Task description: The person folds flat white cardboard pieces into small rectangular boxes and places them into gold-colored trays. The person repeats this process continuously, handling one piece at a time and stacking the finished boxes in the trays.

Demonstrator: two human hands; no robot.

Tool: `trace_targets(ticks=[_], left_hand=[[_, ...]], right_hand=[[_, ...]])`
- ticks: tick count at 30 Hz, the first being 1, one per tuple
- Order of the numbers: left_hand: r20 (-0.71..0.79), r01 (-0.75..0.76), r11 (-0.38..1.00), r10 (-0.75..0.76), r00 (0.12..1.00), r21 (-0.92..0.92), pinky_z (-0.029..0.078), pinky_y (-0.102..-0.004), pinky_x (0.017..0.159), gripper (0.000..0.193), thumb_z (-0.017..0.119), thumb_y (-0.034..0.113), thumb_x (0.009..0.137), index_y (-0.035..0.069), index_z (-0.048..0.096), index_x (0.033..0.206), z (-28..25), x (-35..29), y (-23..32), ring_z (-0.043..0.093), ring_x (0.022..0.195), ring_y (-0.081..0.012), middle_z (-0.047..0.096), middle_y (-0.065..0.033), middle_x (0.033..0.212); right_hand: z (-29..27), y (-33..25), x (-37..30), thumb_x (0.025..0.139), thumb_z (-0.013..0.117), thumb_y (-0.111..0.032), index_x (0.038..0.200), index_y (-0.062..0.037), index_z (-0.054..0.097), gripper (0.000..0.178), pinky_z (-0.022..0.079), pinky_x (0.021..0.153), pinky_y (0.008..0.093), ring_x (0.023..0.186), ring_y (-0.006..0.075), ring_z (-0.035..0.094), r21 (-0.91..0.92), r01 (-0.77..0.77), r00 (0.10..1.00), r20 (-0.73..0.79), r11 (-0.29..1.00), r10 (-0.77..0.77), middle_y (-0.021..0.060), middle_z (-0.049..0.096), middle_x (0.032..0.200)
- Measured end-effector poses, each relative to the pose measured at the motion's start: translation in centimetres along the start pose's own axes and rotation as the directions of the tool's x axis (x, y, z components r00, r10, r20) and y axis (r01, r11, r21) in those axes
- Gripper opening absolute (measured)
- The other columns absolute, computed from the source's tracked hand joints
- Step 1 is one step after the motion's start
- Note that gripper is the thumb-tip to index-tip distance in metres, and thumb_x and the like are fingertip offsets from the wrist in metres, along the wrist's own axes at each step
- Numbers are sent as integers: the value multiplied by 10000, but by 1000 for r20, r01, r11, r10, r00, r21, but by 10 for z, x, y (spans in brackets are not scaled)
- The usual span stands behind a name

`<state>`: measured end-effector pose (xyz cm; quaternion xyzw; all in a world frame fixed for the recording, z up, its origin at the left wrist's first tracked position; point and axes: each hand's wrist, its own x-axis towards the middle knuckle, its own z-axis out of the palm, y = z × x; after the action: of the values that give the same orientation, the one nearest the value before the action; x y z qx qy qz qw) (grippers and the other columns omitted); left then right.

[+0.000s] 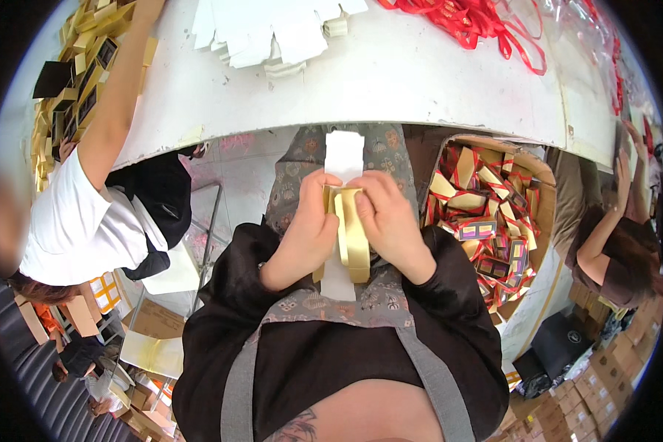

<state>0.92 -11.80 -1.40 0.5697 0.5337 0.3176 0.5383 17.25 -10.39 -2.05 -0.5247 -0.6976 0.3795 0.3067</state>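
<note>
In front of my lap, a small gold cardboard box (pixel 356 239) is held between both hands, its long side facing up. My left hand (pixel 311 230) grips its left side, the thumb pressed along the gold edge. Opposite it, my right hand (pixel 392 221) is closed on the upper right edge, thumb on top. A white card strip (pixel 344 153) sticks out past the fingertips, and more white shows below the box. Whether the strip sits inside or beneath the box I cannot tell.
White card pieces (pixel 272 33) and red ribbons (pixel 468 22) lie on the white table (pixel 390 88). Right of my legs stands a carton (pixel 544 173) full of ribboned boxes. Gold boxes (pixel 88 74) are heaped at far left, by a person in white (pixel 88 228). Another person (pixel 619 250) is at right.
</note>
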Motion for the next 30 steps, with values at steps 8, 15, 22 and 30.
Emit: trace_targets(ticks=[8, 15, 22, 30], left_hand=[[-49, 31, 1000, -31, 998, -4, 338, -382, 1014, 559, 363, -86, 770, -25, 210, 1304, 4, -6, 1, 426, 1179, -340, 369, -231, 1258], [-4, 192, 980, -192, 981, 47, 365, -401, 991, 592, 370, -88, 767, -32, 165, 1319, 5, -4, -10, 463, 1181, -353, 411, -252, 1245], [65, 176, 955, -197, 978, 240, 414, -441, 931, 523, 382, -75, 779, -21, 205, 1268, -1, -4, -9, 507, 1104, -453, 463, -264, 1209], [111, 260, 801, -239, 965, -539, 393, -367, 984, 475, 322, -182, 709, 79, 297, 1105, 5, 2, -36, 448, 1176, -251, 417, -132, 1244]], right_hand=[[29, 7, -10, 757, 580, 33, 1019, -20, 592, 267, 522, 700, 357, 821, 303, 615, -143, 40, 985, -163, 989, -64, 185, 562, 1126], [38, 5, -14, 784, 507, 59, 1268, 88, 379, 501, 513, 795, 404, 955, 370, 592, -298, 19, 996, -83, 954, -46, 259, 535, 1197], [50, 4, -12, 808, 373, 140, 1318, 20, 299, 529, 464, 924, 400, 1176, 395, 513, 109, -129, 981, -132, 986, 143, 328, 362, 1375], [43, 21, -22, 850, 366, 120, 1244, -24, 479, 434, 369, 1038, 363, 1330, 333, 371, 357, -96, 995, 49, 929, 83, 280, 276, 1458]])
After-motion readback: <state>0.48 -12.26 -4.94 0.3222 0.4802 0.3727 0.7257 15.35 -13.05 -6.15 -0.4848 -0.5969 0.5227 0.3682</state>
